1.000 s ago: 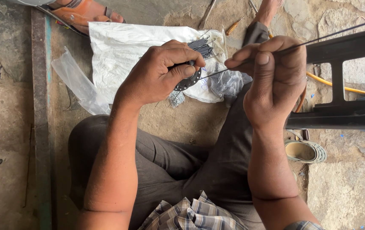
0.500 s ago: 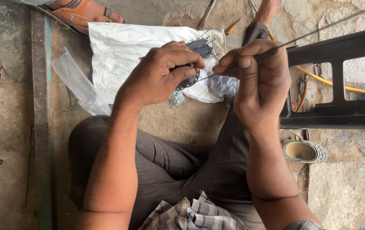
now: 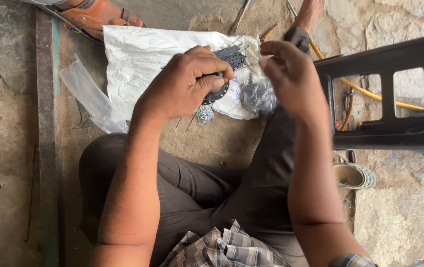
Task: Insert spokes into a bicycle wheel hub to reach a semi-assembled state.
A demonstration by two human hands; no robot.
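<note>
Since half a second ago, the right hand (image 3: pixel 293 79) has lost the long thin spoke that ran out toward the upper right of the frame; no wire shows in its fingers now, and the hand sits a little higher, near top centre. Whether its fingertips are pinched on something small I cannot tell, since they are turned away from the camera.

At centre frame, the left hand (image 3: pixel 184 81) is curled tight around a small dark round hub (image 3: pixel 217 91) whose flange with holes peeks out below the knuckles. A bundle of dark spokes (image 3: pixel 231 55) fans out from it toward the top. That grip is clamped on the hub.

Judging by its look, the hub is solid metal, compact and fairly heavy for its size, stiff and not fragile; the barrel between the flanges is the sound place to hold it, as the left hand does. The spokes look light and springy, apt to flex and slide, so they are best pinched near one end.

Below the hands lies a white sack (image 3: pixel 142 59) on the ground, with a clear plastic bag (image 3: pixel 86 96) at its left. A black plastic stool (image 3: pixel 385 94) stands at right, and a sandal (image 3: pixel 353 175) below it.
</note>
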